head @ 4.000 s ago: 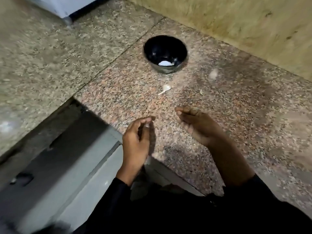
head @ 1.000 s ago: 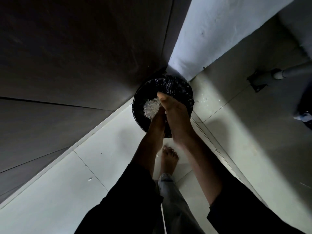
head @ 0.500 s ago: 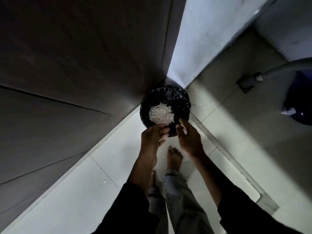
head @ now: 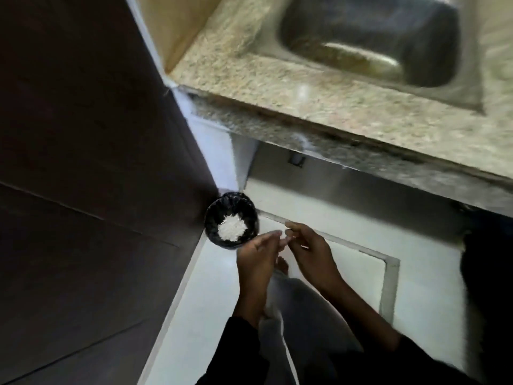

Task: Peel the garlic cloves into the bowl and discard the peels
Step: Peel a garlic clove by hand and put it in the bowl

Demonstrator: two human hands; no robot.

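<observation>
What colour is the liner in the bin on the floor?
Black, holding a white pile of peels; the bin liner shows in the head view.

Sink blurred, cut off at top edge.

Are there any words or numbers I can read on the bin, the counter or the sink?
None: no word, number, label or sign shows anywhere in this picture.
The black-lined bin with white peels in it: no writing.
The speckled countertop and the steel sink: blurred, no markings show.
The left hand and right hand hold nothing with writing.
</observation>
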